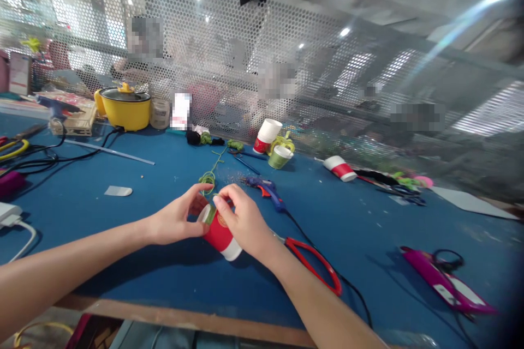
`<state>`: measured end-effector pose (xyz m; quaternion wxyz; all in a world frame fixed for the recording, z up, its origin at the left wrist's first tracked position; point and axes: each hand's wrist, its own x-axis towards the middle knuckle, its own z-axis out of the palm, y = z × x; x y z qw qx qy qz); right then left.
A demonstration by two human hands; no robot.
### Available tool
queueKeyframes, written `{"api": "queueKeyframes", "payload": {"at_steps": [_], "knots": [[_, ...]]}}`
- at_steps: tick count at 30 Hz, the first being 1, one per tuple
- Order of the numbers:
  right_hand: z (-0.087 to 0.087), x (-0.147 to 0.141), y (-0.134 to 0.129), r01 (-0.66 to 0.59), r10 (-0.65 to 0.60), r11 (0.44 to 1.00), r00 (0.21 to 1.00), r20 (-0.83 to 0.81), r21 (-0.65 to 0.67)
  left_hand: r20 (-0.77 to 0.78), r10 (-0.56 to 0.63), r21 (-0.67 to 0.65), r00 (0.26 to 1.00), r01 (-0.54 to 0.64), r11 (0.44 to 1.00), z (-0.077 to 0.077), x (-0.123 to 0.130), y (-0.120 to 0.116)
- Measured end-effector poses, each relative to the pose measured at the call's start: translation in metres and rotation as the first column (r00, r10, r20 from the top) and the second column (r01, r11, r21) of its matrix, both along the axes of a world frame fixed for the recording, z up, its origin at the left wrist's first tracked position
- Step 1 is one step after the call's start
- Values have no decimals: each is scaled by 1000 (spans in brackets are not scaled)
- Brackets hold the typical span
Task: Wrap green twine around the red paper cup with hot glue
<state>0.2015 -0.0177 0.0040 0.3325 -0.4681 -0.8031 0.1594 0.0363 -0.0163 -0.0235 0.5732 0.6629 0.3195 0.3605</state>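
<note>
Near the front of the blue table, a red and white paper cup [219, 237] lies tilted between my hands. My left hand [178, 218] grips it at the white end, thumb along its side. Green yarn [210, 215] is wrapped over that end of the cup. My right hand [241, 218] is closed, thumb and fingers pinching the green yarn at the cup's upper side. From there the strand runs to a small loose bundle of green yarn [207, 178] just beyond my hands, then farther back across the table.
A blue glue gun [268, 191] and red-handled scissors [315, 262] lie right of the cup. Behind stand white-and-red cups [268, 135] and a green-wrapped cup [280, 157]. A yellow pot [125, 109] is back left; a purple pouch [446, 278] lies right. A perforated screen [229, 38] closes the back.
</note>
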Motion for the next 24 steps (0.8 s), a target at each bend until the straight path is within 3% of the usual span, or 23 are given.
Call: {"api": "queueKeyframes", "payload": {"at_steps": [3,6,8,18,24], "knots": [[9,3,11,-4,-51,971,974,-223,-239,-19,5,74,1000,-3,997,-3,0,-2],[21,2,28,-88,-143,864,901,-409,-496,-37,23,131,999,-18,991,-5,1,-3],[31,-1,41,-139,-160,816,878,-450,-562,-50,35,158,998,-27,987,-5,1,-4],[72,-64,95,-202,-70,802,903,-424,-562,-115,-36,188,993,57,981,-5,-1,-5],[83,-81,122,-98,-104,844,934,-341,-527,-138,-43,209,990,72,975,-3,1,-6]]}}
